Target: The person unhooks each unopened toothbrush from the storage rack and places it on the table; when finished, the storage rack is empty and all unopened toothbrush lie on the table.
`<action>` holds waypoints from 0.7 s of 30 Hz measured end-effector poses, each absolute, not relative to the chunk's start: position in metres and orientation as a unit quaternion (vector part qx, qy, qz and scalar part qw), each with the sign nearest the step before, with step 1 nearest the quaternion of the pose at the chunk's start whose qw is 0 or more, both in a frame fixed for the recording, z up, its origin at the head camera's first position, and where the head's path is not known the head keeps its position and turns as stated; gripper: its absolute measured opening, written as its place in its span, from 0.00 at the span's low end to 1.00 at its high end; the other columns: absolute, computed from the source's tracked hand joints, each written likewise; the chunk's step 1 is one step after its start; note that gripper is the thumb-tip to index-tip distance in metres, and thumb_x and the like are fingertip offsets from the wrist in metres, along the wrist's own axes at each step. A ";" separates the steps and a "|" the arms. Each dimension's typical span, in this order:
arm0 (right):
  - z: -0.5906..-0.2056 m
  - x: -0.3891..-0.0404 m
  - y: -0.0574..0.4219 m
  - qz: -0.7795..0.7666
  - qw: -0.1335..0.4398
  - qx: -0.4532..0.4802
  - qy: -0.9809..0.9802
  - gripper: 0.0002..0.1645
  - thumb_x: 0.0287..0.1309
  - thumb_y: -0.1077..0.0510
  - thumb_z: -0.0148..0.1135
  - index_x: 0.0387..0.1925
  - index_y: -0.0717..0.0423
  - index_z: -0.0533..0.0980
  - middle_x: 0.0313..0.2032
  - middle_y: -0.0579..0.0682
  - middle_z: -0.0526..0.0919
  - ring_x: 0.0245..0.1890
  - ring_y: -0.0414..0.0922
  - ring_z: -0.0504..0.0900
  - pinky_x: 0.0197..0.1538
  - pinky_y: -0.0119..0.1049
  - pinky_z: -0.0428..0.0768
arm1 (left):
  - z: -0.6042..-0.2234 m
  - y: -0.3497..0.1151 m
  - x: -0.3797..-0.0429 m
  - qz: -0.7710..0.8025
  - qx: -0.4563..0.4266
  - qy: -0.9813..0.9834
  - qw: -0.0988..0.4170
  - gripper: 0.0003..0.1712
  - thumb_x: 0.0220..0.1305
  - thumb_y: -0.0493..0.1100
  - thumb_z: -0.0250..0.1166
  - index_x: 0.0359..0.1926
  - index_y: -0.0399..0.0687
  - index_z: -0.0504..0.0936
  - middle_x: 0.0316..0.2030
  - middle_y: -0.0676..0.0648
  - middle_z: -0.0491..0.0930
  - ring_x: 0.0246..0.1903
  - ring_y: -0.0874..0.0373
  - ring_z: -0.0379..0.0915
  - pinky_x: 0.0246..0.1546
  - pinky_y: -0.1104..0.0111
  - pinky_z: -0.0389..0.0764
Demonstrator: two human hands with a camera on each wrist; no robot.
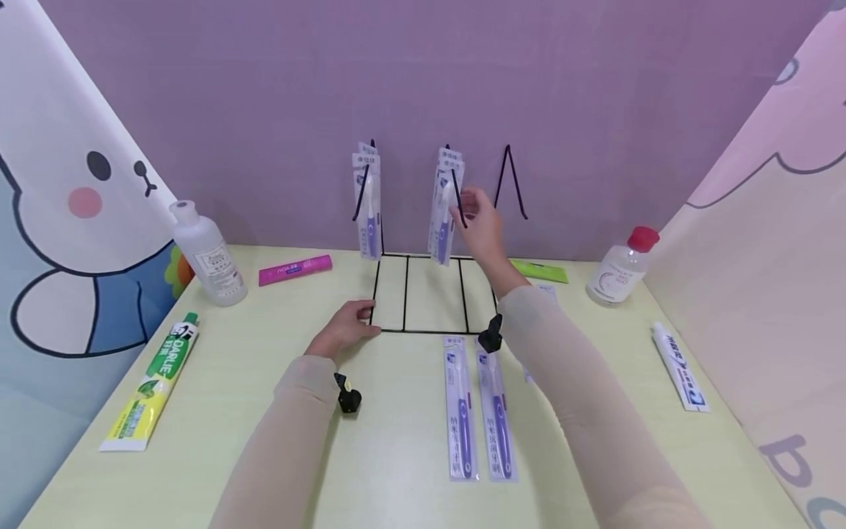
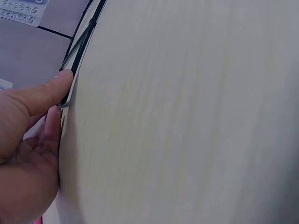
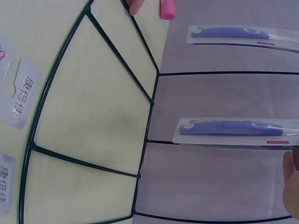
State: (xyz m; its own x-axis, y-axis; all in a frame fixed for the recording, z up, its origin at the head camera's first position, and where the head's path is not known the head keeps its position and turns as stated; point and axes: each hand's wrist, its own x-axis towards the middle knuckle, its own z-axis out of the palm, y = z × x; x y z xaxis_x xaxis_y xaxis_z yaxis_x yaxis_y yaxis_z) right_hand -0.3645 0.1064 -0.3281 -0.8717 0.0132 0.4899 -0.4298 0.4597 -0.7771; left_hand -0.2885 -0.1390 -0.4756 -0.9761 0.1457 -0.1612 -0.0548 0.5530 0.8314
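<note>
A black wire rack [image 1: 406,294] stands on the table with three hooks sticking forward. At its front left corner my left hand [image 1: 345,323] grips the base wire, thumb [image 2: 60,84] on top and fingers below. Packaged purple toothbrushes [image 1: 444,220] hang from the middle hook, and my right hand [image 1: 482,231] pinches the front pack at its right edge, beside the hook tip. More toothbrush packs [image 1: 369,220] hang on the left hook. The right hook [image 1: 518,184] is bare. Two toothbrush packs [image 1: 463,411] lie side by side before the rack; another is partly hidden under my right forearm.
On the left are a white bottle [image 1: 213,257], a pink tube [image 1: 294,270] and a yellow-green toothpaste tube [image 1: 153,386]. To the right stand a red-capped bottle [image 1: 620,270], a white tube [image 1: 679,367] and a green tube [image 1: 540,272]. A purple backdrop [image 1: 277,132] rises behind.
</note>
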 end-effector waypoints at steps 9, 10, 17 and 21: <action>-0.328 -0.369 0.105 0.554 0.240 0.142 -0.784 0.18 0.56 0.67 0.57 0.49 0.63 0.70 0.38 0.58 0.78 0.36 0.47 0.77 0.40 0.31 0.76 | -0.473 -0.138 -0.289 0.471 0.030 0.875 0.108 0.36 0.51 0.34 0.67 0.62 0.38 0.64 0.52 0.38 0.70 0.52 0.47 0.63 0.55 0.59 0.63; -0.326 -0.368 0.106 0.569 0.239 0.142 -0.774 0.18 0.56 0.68 0.57 0.49 0.63 0.70 0.37 0.58 0.78 0.36 0.47 0.76 0.40 0.32 0.76 | -0.472 -0.137 -0.289 0.473 0.032 0.874 0.107 0.36 0.51 0.34 0.67 0.62 0.38 0.64 0.51 0.38 0.70 0.52 0.47 0.63 0.55 0.59 0.63; -0.326 -0.348 0.122 0.643 0.194 0.115 -0.732 0.20 0.57 0.68 0.54 0.53 0.60 0.68 0.39 0.55 0.76 0.34 0.45 0.74 0.35 0.40 0.79 | -0.472 -0.137 -0.288 0.476 0.023 0.872 0.114 0.37 0.52 0.35 0.67 0.63 0.40 0.63 0.52 0.40 0.69 0.53 0.48 0.62 0.56 0.59 0.62; -0.336 -0.329 0.131 0.679 0.134 0.110 -0.714 0.24 0.55 0.71 0.55 0.55 0.61 0.66 0.40 0.58 0.75 0.33 0.48 0.75 0.34 0.43 0.80 | -0.472 -0.137 -0.287 0.475 0.019 0.872 0.115 0.37 0.52 0.35 0.67 0.63 0.41 0.63 0.53 0.40 0.69 0.53 0.48 0.62 0.56 0.59 0.62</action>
